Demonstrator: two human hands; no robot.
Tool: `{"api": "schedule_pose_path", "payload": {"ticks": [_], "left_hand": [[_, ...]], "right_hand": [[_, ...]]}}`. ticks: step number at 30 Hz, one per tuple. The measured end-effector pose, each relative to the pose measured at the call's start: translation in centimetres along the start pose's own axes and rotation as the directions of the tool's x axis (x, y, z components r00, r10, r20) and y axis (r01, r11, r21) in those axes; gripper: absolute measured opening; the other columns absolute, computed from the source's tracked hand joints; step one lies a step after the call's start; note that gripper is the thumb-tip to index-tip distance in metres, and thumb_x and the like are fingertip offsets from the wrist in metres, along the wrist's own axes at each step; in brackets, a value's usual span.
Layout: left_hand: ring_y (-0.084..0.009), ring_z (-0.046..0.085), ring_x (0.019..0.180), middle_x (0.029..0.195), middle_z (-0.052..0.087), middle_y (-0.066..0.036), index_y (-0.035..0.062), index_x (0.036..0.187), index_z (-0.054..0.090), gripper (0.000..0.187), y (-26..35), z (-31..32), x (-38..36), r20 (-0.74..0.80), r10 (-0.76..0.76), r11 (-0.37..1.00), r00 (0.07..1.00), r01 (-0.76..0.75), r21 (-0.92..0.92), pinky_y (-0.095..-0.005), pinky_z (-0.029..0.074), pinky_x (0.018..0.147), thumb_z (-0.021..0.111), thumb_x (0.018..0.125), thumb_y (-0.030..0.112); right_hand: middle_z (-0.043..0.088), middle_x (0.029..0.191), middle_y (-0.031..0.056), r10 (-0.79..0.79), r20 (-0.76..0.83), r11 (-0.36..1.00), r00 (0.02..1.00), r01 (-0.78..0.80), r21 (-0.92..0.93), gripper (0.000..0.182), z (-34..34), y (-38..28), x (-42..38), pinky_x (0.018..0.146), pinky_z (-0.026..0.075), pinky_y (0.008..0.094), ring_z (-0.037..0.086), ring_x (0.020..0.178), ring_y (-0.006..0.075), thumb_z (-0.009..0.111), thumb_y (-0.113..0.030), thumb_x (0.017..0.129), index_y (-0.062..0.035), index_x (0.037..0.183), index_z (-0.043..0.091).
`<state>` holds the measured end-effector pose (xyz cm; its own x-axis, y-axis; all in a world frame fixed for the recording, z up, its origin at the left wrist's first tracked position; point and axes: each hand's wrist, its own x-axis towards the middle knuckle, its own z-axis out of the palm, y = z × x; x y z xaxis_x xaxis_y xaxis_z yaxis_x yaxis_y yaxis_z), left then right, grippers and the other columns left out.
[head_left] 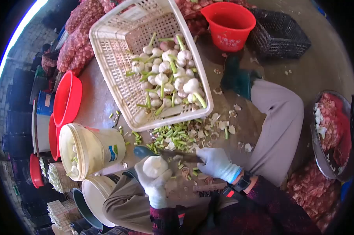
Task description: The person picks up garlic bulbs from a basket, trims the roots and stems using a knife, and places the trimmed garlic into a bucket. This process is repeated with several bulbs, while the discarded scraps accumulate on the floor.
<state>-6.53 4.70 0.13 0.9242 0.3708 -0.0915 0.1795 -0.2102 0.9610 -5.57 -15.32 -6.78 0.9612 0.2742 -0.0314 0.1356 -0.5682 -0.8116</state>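
Observation:
A white peeled-looking garlic bulb [155, 167] rests in my gloved left hand [155, 187], with the fingers curled round it. In my gloved right hand [217, 162] is a knife [181, 155], its dark blade pointing left, a little above the bulb and apart from it. Cut green garlic stems [177, 134] and papery skins [223, 124] lie on the floor just beyond both hands. Past them, a white plastic crate [135, 126] holds a heap of garlic bulbs [161, 79] with green stems.
A white bucket [116, 148] with garlic inside stands at the left, near red tubs [69, 98]. Behind the crate are a red bucket [229, 27] and a black crate [280, 33]. Mesh sacks [81, 55] are piled back left. A basin [322, 150] sits at the right.

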Motion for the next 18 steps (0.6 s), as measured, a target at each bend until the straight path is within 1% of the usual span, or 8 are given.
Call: {"api": "schedule_pose_path", "payload": {"ticks": [2, 3, 5, 9, 11, 12, 16, 18], "left_hand": [[-0.0184, 0.059, 0.091, 0.100, 0.056, -0.010, -0.0010, 0.116, 0.046, 0.056, -1.8, 0.2, 0.2, 0.150, 0.020, 0.993, 0.988, -0.003, -0.116, -0.0314, 0.050, 0.082, 0.073, 0.068, 0.005], [-0.0181, 0.059, 0.092, 0.101, 0.056, -0.010, -0.0019, 0.115, 0.047, 0.048, -2.0, -0.4, 0.3, 0.152, -0.297, 0.932, 0.943, 0.321, -0.170, -0.0306, 0.050, 0.082, 0.071, 0.076, 0.011], [-0.0185, 0.059, 0.092, 0.101, 0.057, -0.011, -0.0017, 0.114, 0.048, 0.044, -3.9, 0.3, 0.9, 0.081, 0.004, 0.997, 0.997, -0.010, 0.079, -0.0312, 0.050, 0.082, 0.070, 0.078, 0.012], [-0.0183, 0.059, 0.092, 0.100, 0.056, -0.010, -0.0024, 0.113, 0.048, 0.044, -3.8, 0.7, 1.1, 0.133, -0.036, 0.996, 0.990, 0.025, 0.089, -0.0316, 0.050, 0.081, 0.070, 0.078, 0.013], [-0.0161, 0.059, 0.088, 0.095, 0.059, -0.006, 0.0008, 0.110, 0.048, 0.054, 0.3, 2.4, 0.6, 0.191, -0.265, 0.963, 0.945, 0.269, 0.003, -0.0289, 0.050, 0.079, 0.073, 0.064, 0.016], [-0.0160, 0.058, 0.090, 0.098, 0.059, -0.007, -0.0001, 0.111, 0.050, 0.061, -2.3, 1.0, 1.0, 0.196, -0.128, 0.991, 0.972, 0.132, -0.007, -0.0298, 0.050, 0.079, 0.069, 0.054, 0.006], [-0.0200, 0.058, 0.094, 0.104, 0.058, -0.008, 0.0005, 0.118, 0.050, 0.054, -0.5, 2.8, 1.3, 0.069, -0.177, 0.967, 0.982, 0.186, -0.173, -0.0304, 0.047, 0.085, 0.067, 0.067, 0.008], [-0.0216, 0.058, 0.096, 0.106, 0.057, -0.009, 0.0006, 0.120, 0.049, 0.054, -2.1, 2.3, 1.3, 0.105, -0.172, 0.893, 0.979, 0.200, -0.403, -0.0311, 0.048, 0.086, 0.065, 0.068, 0.007]], "right_hand": [[0.054, 0.070, 0.0092, -0.162, -0.065, 0.987, 0.985, 0.163, 0.008, 0.020, 0.3, -1.1, -0.1, 0.055, 0.047, 0.0431, 0.059, 0.062, 0.0327, 0.068, -0.014, 0.065, -0.0093, 0.077, 0.053], [0.054, 0.071, 0.0086, -0.199, -0.033, 0.980, 0.979, 0.198, -0.034, 0.020, 0.4, -1.1, 0.0, 0.055, 0.047, 0.0428, 0.060, 0.062, 0.0317, 0.068, -0.013, 0.064, -0.0100, 0.077, 0.053], [0.054, 0.071, 0.0081, -0.208, -0.001, 0.977, 0.978, 0.208, -0.037, 0.018, 0.0, -1.0, 0.3, 0.054, 0.047, 0.0429, 0.060, 0.062, 0.0313, 0.067, -0.012, 0.065, -0.0101, 0.077, 0.053], [0.058, 0.070, 0.0099, -0.212, 0.035, 0.971, 0.977, 0.214, -0.109, 0.011, 1.0, 0.2, 0.8, 0.055, 0.048, 0.0428, 0.061, 0.063, 0.0317, 0.060, -0.010, 0.069, -0.0090, 0.078, 0.055], [0.061, 0.069, 0.0140, 0.225, 0.153, 0.951, 0.962, -0.183, -0.251, 0.008, 2.7, 3.7, 2.0, 0.058, 0.049, 0.0445, 0.063, 0.066, 0.0330, 0.057, -0.011, 0.072, -0.0073, 0.079, 0.058], [0.063, 0.071, 0.0194, 0.284, 0.129, 0.937, 0.950, -0.246, -0.247, 0.014, 2.3, 5.2, 2.1, 0.062, 0.050, 0.0461, 0.063, 0.070, 0.0366, 0.057, -0.013, 0.073, -0.0043, 0.082, 0.062], [0.062, 0.077, 0.0235, 0.408, 0.110, 0.900, 0.907, -0.419, 0.122, 0.024, 1.3, 2.6, 0.5, 0.066, 0.049, 0.0450, 0.061, 0.074, 0.0427, 0.057, -0.019, 0.075, -0.0015, 0.090, 0.063], [0.059, 0.068, 0.0195, 0.474, 0.140, 0.831, 0.869, -0.494, 0.256, 0.021, 2.3, 1.1, -0.6, 0.061, 0.047, 0.0405, 0.059, 0.063, 0.0330, 0.060, -0.020, 0.077, -0.0003, 0.084, 0.061]]}}
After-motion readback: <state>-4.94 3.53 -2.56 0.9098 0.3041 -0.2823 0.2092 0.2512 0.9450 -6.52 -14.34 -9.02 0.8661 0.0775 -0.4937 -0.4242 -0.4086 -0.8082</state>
